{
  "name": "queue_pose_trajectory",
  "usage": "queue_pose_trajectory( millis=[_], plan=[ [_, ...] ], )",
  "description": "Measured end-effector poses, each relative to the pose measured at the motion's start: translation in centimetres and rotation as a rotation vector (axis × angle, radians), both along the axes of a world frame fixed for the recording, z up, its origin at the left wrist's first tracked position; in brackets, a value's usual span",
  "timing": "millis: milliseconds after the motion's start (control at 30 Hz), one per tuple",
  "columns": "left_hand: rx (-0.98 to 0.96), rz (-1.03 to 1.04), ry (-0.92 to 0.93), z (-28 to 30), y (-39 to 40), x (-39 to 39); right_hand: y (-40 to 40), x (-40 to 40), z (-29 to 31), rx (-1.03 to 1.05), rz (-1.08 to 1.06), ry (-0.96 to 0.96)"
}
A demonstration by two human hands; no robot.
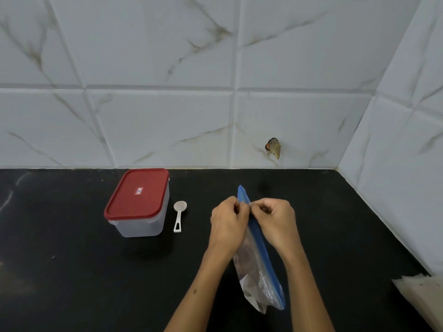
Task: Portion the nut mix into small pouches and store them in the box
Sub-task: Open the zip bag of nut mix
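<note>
Right now both hands pinch the clear zip bag's blue seal strip point(257, 238) near its upper end: left hand point(229, 222), right hand point(275, 220); strip runs toward lower right.

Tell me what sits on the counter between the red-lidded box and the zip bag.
In the head view, a white plastic scoop lies on the black counter between the red-lidded box and the zip bag, close beside the box.

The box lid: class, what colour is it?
Red, on the box lid, seen best in the head view.
</note>
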State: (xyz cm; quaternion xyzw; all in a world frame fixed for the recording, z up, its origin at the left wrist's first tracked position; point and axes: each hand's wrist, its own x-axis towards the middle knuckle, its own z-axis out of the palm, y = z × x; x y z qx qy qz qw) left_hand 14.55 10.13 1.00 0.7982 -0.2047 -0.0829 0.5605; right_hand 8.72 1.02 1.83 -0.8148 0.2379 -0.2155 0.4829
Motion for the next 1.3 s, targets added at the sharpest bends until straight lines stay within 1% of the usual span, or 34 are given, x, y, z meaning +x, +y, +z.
queue_pose_trajectory(
  millis=[67,133,233,300,400,467,567,600,667,733,767,833,1000,1067,1100,1167,1300],
  plan=[
    [0.044,0.015,-0.02,0.1,0.0,0.0,0.2,0.0,0.1,-0.077,-0.017,0.019],
    [0.095,0.037,-0.04,0.1,-0.2,0.2,0.5,0.0,0.2,-0.109,-0.031,0.024],
    [0.193,0.093,-0.124,-0.1,-0.4,-0.1,0.6,0.1,0.5,-0.214,-0.107,0.088],
    [0.181,0.104,-0.156,-0.4,-0.4,-0.3,0.6,-0.1,0.6,-0.24,-0.139,0.099],
    [0.087,0.087,-0.079,-0.6,-0.3,-0.2,0.4,-0.2,0.6,-0.216,-0.08,0.086],
    [0.044,0.075,-0.03,-0.7,-0.2,0.1,0.2,-0.3,0.7,-0.149,-0.036,0.088],
    [-0.007,0.033,0.093,-0.2,0.2,-0.2,0.0,-0.7,1.1,0.163,0.068,0.067],
    [-0.023,0.018,0.136,0.0,0.4,-0.3,-0.1,-1.0,1.3,0.235,0.112,0.068],
    [-0.064,-0.023,0.227,0.2,0.8,-0.4,-0.4,-1.6,1.5,0.321,0.192,0.072],
    [-0.093,-0.061,0.306,0.1,1.2,-0.7,-0.5,-2.1,1.7,0.356,0.232,0.081],
    [-0.094,-0.067,0.324,0.1,1.4,-1.0,-0.4,-2.3,1.7,0.343,0.222,0.082],
    [-0.086,-0.043,0.314,-0.2,1.5,-1.4,-0.2,-2.3,1.4,0.262,0.138,0.067],
    [0.064,0.112,0.077,-0.1,1.6,-1.7,0.6,-2.3,0.9,0.03,-0.147,0.014],
    [0.074,0.148,0.035,0.1,1.9,-1.9,0.4,-2.7,1.0,-0.077,-0.229,-0.031],
    [0.066,0.162,0.032,0.1,2.0,-1.9,0.3,-2.8,1.0,-0.097,-0.238,-0.042],
    [0.058,0.158,0.047,0.4,2.1,-2.3,0.1,-3.1,1.0,-0.095,-0.188,-0.012],
    [0.107,0.084,0.09,0.9,1.8,-3.2,0.1,-3.3,1.3,0.04,-0.051,0.037]
  ],
)
